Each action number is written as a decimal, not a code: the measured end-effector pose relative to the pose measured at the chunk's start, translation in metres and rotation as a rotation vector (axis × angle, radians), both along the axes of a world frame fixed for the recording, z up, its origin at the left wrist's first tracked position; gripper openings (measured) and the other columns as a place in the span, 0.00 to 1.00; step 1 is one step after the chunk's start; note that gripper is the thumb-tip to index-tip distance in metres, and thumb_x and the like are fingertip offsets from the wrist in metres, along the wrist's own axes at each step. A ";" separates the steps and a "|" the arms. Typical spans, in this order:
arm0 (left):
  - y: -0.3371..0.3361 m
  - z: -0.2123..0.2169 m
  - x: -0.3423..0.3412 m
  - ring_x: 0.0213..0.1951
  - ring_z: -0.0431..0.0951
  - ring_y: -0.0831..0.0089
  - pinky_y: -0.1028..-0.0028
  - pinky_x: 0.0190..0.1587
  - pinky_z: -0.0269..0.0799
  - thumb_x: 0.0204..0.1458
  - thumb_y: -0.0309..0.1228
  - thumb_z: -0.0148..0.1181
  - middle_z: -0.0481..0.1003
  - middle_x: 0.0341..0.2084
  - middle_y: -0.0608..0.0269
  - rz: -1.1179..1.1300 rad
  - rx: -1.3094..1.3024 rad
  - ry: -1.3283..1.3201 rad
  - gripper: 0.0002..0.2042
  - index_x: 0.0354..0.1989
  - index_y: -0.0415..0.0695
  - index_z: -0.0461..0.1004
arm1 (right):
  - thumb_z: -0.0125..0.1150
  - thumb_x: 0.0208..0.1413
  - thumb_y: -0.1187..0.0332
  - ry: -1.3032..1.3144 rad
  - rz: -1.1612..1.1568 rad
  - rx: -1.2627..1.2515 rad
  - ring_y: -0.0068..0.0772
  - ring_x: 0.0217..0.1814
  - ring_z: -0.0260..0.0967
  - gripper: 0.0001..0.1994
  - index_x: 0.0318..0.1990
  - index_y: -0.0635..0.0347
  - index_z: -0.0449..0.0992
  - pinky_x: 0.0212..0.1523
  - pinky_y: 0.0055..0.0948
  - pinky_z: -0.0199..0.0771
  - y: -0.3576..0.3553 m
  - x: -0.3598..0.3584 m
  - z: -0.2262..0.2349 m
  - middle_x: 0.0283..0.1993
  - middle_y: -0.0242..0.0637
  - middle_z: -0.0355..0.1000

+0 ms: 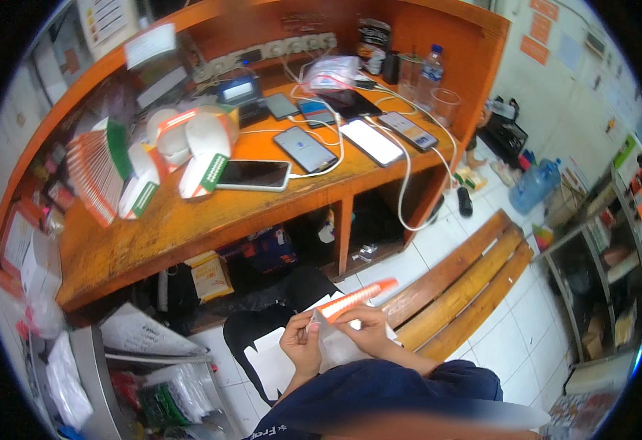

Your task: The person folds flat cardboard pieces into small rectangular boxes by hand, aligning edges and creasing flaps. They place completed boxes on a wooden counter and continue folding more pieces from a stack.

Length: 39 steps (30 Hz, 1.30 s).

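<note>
Wired phones crowd a worn wooden counter before me, beside fanned paper cartons and a row of sockets, in what looks like a small shop's back room.

I see a dark navy top at five o'clock, its sleeves leaving the forearms bare, small pale lettering near half past six, and black cloth over the legs toward seven.

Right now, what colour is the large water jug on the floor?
The water jug is translucent blue, seen in the head view.
</note>
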State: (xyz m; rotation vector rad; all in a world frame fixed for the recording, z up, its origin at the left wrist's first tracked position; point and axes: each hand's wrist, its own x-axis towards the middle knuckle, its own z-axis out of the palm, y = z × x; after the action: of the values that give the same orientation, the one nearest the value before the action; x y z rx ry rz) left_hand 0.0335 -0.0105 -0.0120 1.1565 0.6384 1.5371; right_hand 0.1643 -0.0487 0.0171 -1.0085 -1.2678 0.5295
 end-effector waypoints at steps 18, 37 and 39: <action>-0.010 -0.011 0.009 0.62 0.61 0.57 0.63 0.63 0.56 0.58 0.29 0.54 0.61 0.60 0.42 -0.252 0.065 0.124 0.20 0.55 0.29 0.65 | 0.67 0.49 0.74 0.072 -0.058 -0.145 0.20 0.31 0.74 0.09 0.39 0.63 0.80 0.29 0.17 0.72 0.004 0.010 0.010 0.36 0.37 0.78; 0.005 -0.011 -0.008 0.42 0.75 0.66 0.71 0.47 0.69 0.52 0.64 0.46 0.70 0.46 0.48 -0.370 -0.034 0.161 0.40 0.52 0.34 0.59 | 0.63 0.54 0.71 0.389 0.433 -0.588 0.24 0.41 0.73 0.13 0.45 0.67 0.74 0.36 0.22 0.73 0.001 -0.010 -0.009 0.39 0.37 0.75; 0.003 -0.016 -0.010 0.40 0.73 0.71 0.73 0.44 0.69 0.55 0.61 0.45 0.70 0.41 0.56 -0.289 0.071 0.229 0.34 0.50 0.36 0.63 | 0.64 0.53 0.71 0.384 0.365 -0.478 0.23 0.40 0.73 0.13 0.45 0.67 0.74 0.35 0.21 0.72 0.001 -0.018 -0.009 0.39 0.36 0.75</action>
State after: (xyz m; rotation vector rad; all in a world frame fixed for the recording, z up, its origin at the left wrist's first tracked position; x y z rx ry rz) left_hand 0.0232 -0.0072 -0.0281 1.4261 0.5421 1.2013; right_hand 0.1461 -0.0480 0.0086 -1.0006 -0.9963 1.2915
